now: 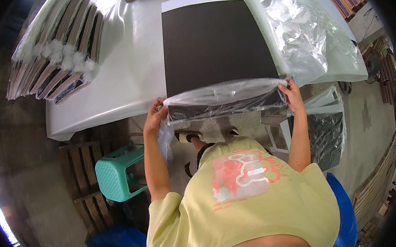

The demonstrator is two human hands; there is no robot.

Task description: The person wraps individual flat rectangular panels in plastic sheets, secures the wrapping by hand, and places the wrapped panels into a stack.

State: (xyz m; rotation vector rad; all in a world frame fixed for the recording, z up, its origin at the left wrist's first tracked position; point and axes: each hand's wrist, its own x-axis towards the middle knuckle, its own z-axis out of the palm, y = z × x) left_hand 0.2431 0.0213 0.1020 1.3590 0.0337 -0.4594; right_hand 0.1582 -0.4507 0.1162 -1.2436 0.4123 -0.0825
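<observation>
A large black panel [215, 44] with a white strip along its far edge lies on the covered table and overhangs its near side. Clear plastic film [226, 94] wraps the panel's near end, its bunched edge running across from hand to hand. My left hand [155, 113] pinches the film at the panel's near left corner, and a loose piece of film hangs below it. At the near right corner my right hand [291, 95] grips the film's other end, thumb against the fingers.
Several film-wrapped panels [59, 46] stand in a row on the table's left. Crumpled clear film [297, 34] covers the right side. A green stool [119, 172] stands below left, beside a wooden pallet [84, 177]. Another wrapped dark panel [319, 138] leans at lower right.
</observation>
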